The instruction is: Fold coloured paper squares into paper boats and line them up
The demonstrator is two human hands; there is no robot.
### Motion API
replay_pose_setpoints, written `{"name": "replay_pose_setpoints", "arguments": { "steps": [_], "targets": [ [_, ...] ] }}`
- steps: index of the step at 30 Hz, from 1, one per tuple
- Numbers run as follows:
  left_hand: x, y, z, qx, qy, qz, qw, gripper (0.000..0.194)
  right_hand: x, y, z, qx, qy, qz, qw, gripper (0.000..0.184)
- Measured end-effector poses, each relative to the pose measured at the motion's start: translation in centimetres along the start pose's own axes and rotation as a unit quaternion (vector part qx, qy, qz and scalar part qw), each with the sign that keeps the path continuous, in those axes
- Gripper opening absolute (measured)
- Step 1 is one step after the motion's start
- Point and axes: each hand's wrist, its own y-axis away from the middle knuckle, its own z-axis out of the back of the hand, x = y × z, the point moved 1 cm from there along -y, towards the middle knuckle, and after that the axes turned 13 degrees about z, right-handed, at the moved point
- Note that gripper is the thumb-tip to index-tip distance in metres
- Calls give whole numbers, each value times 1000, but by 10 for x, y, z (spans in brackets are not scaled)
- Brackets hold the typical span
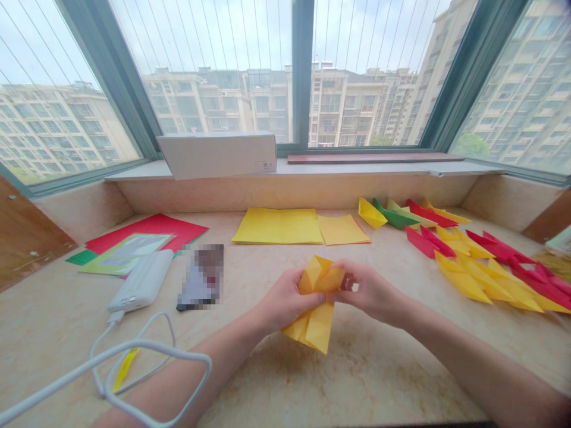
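Observation:
A partly folded sheet of yellow-orange origami paper (316,324) is held up above the stone counter, between both hands. My left hand (294,297) grips its left side, the thumb lying across the front of the folds. At the upper right, my right hand (359,291) pinches a flap of the same paper between thumb and fingers. Creases and layered flaps show above and below the left thumb. The fingers behind the paper are hidden.
Folded paper boats in yellow (464,279), red (428,241) and green (395,217) stand at right. Yellow sheets (276,226) and orange sheets (341,230) lie at the back. On the left are red paper (151,229), a white power bank (145,279) and a looping cable (151,348). A white box (218,156) is on the sill.

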Motion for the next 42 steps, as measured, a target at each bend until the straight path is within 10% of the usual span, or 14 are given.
{"name": "replay_pose_setpoints", "arguments": {
  "steps": [16,23,31,35,42],
  "targets": [
    [-4,0,3,12,87,19,996,40,9,-2,11,-10,113,198,974,26],
    [0,-1,3,-65,111,19,992,39,21,-1,10,31,126,182,975,27],
    [4,-2,2,-40,96,17,994,51,4,0,-4,-129,51,51,989,18],
    [2,-1,0,-33,72,-4,997,58,4,-1,-9,-146,-78,16,986,40],
    [3,1,-2,6,111,15,994,60,6,-4,-10,-182,-154,-25,971,27]
  ]
}}
